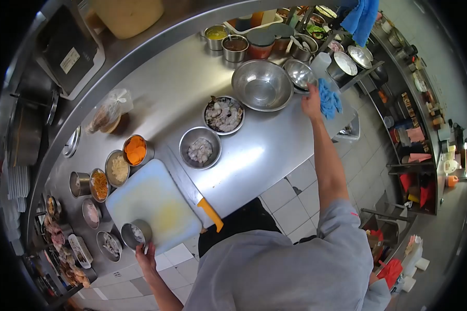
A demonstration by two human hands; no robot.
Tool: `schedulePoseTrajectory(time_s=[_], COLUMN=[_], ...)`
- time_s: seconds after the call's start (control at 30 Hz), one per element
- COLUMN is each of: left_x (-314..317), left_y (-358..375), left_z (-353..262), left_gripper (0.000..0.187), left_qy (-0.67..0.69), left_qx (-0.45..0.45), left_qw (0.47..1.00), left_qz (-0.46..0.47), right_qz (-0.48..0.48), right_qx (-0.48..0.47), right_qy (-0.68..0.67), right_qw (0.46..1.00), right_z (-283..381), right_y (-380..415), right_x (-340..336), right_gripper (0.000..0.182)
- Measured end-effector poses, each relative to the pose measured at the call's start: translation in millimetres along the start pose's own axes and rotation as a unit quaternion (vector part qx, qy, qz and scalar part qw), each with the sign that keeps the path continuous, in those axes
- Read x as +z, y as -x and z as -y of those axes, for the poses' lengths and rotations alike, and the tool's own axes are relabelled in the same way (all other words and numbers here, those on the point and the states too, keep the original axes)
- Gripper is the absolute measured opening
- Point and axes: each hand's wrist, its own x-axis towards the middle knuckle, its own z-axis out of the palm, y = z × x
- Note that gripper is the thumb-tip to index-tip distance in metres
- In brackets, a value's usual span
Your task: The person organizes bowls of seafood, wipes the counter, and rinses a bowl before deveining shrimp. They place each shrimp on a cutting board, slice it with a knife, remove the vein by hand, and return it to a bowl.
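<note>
My left hand [147, 257] has its fingers and thumb on the rim of a small metal bowl [145, 231] with pale pieces inside, at the near corner of the white cutting board [135, 199]. Far to the right, my right hand [311, 103] grips the edge of a shiny metal bowl [298, 71]. Beside that hand lies a crumpled blue cloth [329, 98]. A large metal bowl [262, 85] stands just left of it. Between my hands are a bowl of peeled shrimp [200, 150] and a bowl of grey-white shrimp [223, 114]. A yellow-handled knife [208, 211] lies along the board.
Left of the board stand bowls of orange carrot slices [135, 150], chopped pale bits [118, 168] and orange shreds [99, 185]. A tied plastic bag [111, 110] sits farther back. Sauce pots [235, 47] line the rear. A steel shelf edge [155, 39] runs above the counter.
</note>
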Motion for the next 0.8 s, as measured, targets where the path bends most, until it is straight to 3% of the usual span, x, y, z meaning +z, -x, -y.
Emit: schedulePoseTrajectory(time_s=[0.07,0.17,0.27,0.3,0.4,0.43,0.5,0.57,0.67,0.77,0.8], left_x=[-8.6,2.0,-4.1,-3.8,-0.6,-0.9,6.2,2.4,9.4,9.5,14.8], left_y=[-10.0,-9.1,-16.9,-19.7,-34.0,-41.9,-41.2,-43.6,-48.0,-27.6,-22.1], left_z=[11.2,17.9,19.5,17.8,18.1,15.4,4.4,6.8,9.3,12.6,10.9], left_gripper=[0.034,0.033,0.035,0.035,0.033,0.032,0.029,0.029,0.031,0.035,0.036], left_qy=[0.027,0.035,0.022,0.017,0.013,0.016,0.010,-0.013,-0.028,-0.004,0.001], left_qx=[0.025,0.083,0.091,0.091,0.087,0.086,0.076,0.108,0.142,0.163,0.169], left_qw=[0.999,0.996,0.995,0.995,0.996,0.996,0.995,0.994,0.989,0.986,0.984], left_qz=[0.010,0.009,-0.027,-0.027,-0.003,0.015,0.063,0.032,-0.013,-0.036,-0.051], right_qz=[0.081,0.066,0.047,0.034,0.116,0.131,0.090,0.013,-0.101,-0.169,-0.159], right_qx=[-0.017,0.001,0.074,0.033,0.086,0.015,0.048,0.064,0.201,0.205,0.160], right_qy=[0.012,0.053,-0.003,-0.014,-0.076,-0.033,-0.026,-0.026,-0.051,0.033,0.073], right_qw=[0.996,0.996,0.996,0.999,0.987,0.991,0.994,0.998,0.973,0.964,0.971], right_z=[-47.5,-26.9,-2.7,-4.9,-2.9,-6.0,11.8,13.8,8.3,-52.9,-73.5], right_y=[-9.2,-22.0,-11.8,-4.2,2.0,-0.5,2.9,5.9,7.2,5.3,4.9], right_x=[17.0,4.1,-13.4,-15.4,-29.0,-32.8,-50.5,-49.8,-72.7,-68.4,-56.3], right_gripper=[0.035,0.026,0.025,0.024,0.023,0.028,0.035,0.046,0.045,0.045,0.043])
